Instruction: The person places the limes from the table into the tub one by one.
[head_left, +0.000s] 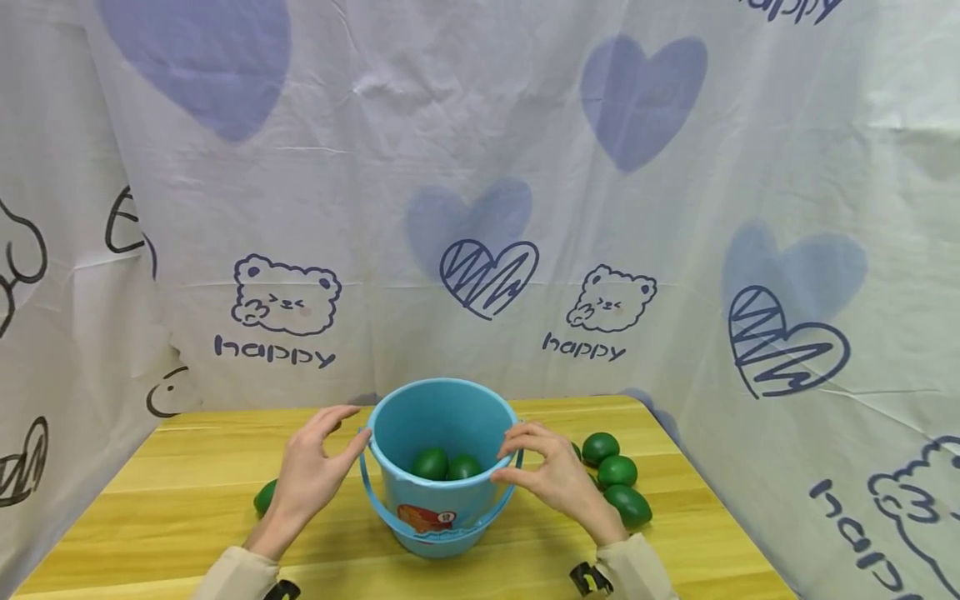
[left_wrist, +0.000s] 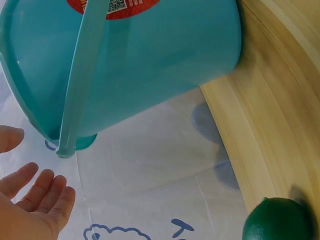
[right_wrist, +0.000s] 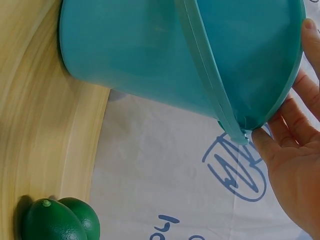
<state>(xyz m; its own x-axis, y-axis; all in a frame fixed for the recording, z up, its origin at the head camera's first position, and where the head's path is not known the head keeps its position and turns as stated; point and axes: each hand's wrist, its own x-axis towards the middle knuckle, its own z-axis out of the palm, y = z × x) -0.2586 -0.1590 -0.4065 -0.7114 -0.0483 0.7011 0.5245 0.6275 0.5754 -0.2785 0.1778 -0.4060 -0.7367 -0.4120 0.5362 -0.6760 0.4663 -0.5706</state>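
A light blue plastic bucket (head_left: 442, 500) stands upright on the wooden table, its handle hanging down in front. Two dark green, smooth oval fruits (head_left: 431, 463) show inside it. My left hand (head_left: 311, 475) is beside the bucket's left rim, fingers loosely bent; the left wrist view shows the hand (left_wrist: 37, 200) apart from the bucket and holding nothing. At the right rim, my right hand (head_left: 553, 472) has its fingers and thumb loosely spread over the edge. In the right wrist view, that hand (right_wrist: 295, 165) touches the rim near the handle joint; some fingertips are hidden.
Several more green fruits (head_left: 617, 472) lie on the table (head_left: 697, 533) right of the bucket. Another green fruit (head_left: 265, 497) sits on the left, partly behind my left wrist. A white printed curtain (head_left: 480, 167) hangs behind the table and along both sides.
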